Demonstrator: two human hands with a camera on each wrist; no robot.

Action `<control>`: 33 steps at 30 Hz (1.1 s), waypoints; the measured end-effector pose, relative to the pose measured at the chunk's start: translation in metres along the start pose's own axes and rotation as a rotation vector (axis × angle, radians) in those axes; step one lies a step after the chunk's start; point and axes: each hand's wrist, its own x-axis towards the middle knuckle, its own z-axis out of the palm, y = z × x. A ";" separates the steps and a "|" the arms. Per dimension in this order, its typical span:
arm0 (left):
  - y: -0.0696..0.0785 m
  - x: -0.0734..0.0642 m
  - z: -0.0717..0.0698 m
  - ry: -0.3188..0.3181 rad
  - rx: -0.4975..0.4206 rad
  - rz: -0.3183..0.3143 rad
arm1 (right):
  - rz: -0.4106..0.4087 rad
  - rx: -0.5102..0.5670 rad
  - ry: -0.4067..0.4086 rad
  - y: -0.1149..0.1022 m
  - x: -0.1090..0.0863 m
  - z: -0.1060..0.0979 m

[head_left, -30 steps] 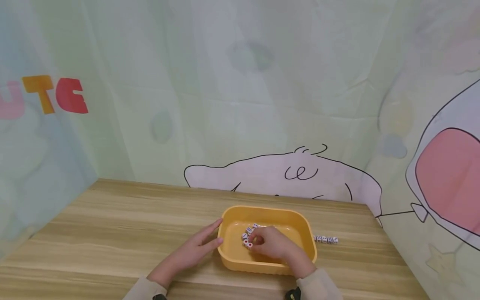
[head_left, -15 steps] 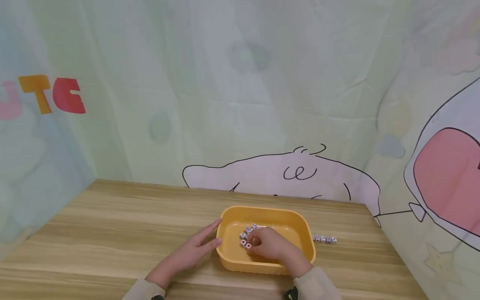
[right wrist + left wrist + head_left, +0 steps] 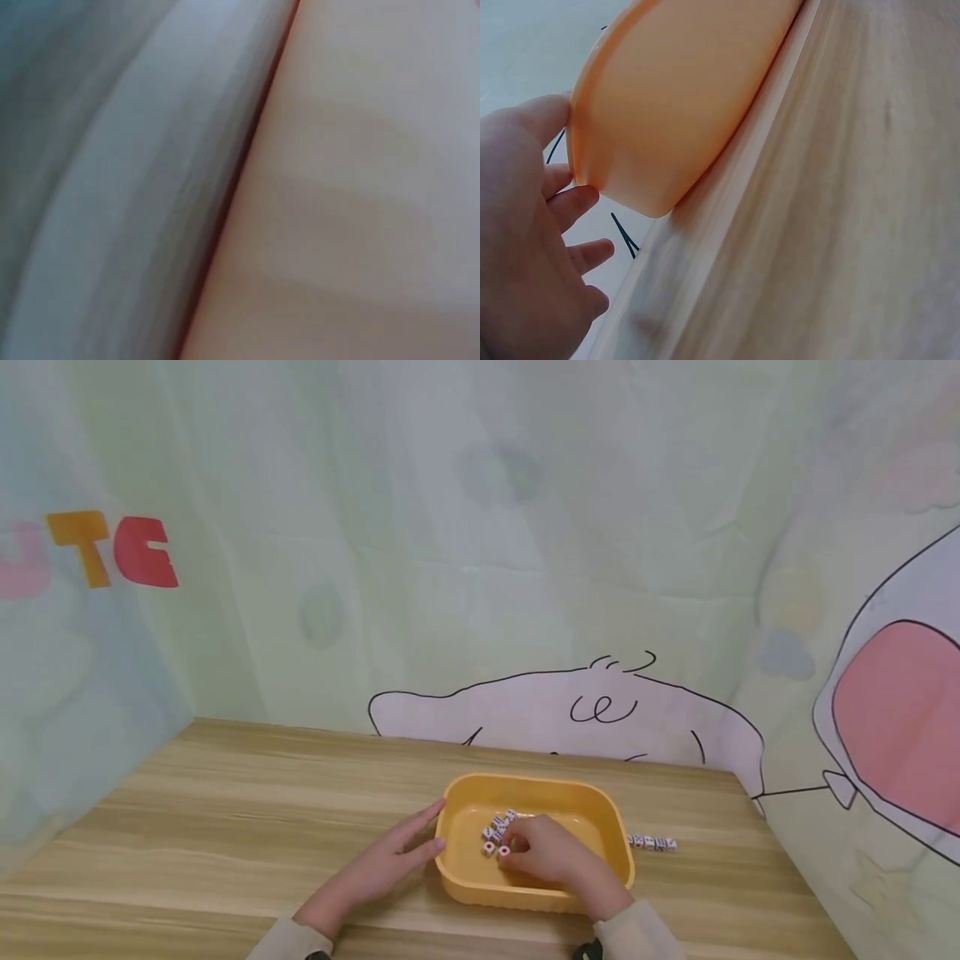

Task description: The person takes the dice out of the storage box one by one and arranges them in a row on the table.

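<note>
A yellow-orange plastic bin (image 3: 525, 897) stands on the wooden table in the head view. My left hand (image 3: 386, 864) rests its fingertips on the bin's left end, fingers extended; the left wrist view shows this hand (image 3: 532, 217) touching the bin's edge (image 3: 652, 112). Inside the bin, my right hand (image 3: 551, 856) pinches a white die (image 3: 505, 852) with a red dot between thumb and fingertips. Another red-dotted die (image 3: 488, 848) lies just left of it. Several more dice (image 3: 488, 832) are clustered behind, partly hidden by the right hand. The right wrist view is blurred and shows no fingers.
A row of several dice (image 3: 652, 842) lies on the table (image 3: 262, 827) just right of the bin, its left end hidden by the bin wall. A printed cloth backdrop (image 3: 450, 568) rises along the table's back and sides.
The die at my right fingertips has shifted slightly right, opening a gap from the other red-dotted die. My left hand stays at the bin's left end.
</note>
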 end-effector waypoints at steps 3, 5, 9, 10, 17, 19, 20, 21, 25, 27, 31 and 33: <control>0.000 -0.001 0.000 -0.004 0.000 0.001 | 0.007 0.002 0.012 -0.001 -0.002 -0.003; 0.001 0.000 0.001 -0.005 -0.003 0.004 | 0.024 0.006 0.018 0.000 -0.005 -0.007; 0.002 0.000 0.001 -0.004 -0.005 0.015 | 0.044 -0.003 0.039 0.002 -0.011 -0.016; 0.002 0.000 0.001 -0.004 -0.005 0.015 | 0.041 -0.001 0.047 0.003 -0.014 -0.019; 0.003 -0.001 0.001 -0.004 -0.008 0.015 | 0.041 -0.001 0.095 0.006 -0.031 -0.045; 0.003 -0.001 0.001 -0.002 -0.007 0.020 | 0.065 -0.011 0.106 0.008 -0.037 -0.053; 0.003 -0.001 0.001 -0.003 -0.007 0.021 | 0.081 -0.016 0.113 0.009 -0.040 -0.057; 0.003 -0.001 0.001 -0.003 -0.006 0.020 | 0.093 -0.019 0.119 0.010 -0.043 -0.061; 0.004 -0.002 0.001 -0.003 -0.003 -0.004 | 0.119 -0.035 0.152 0.021 -0.053 -0.075; 0.005 -0.002 0.001 -0.003 -0.001 -0.014 | 0.110 -0.045 0.171 0.029 -0.058 -0.080; 0.006 -0.002 0.001 -0.002 0.002 -0.009 | 0.098 -0.054 0.194 0.041 -0.068 -0.090; 0.007 -0.002 0.001 -0.001 0.001 0.000 | 0.105 -0.052 0.201 0.046 -0.073 -0.094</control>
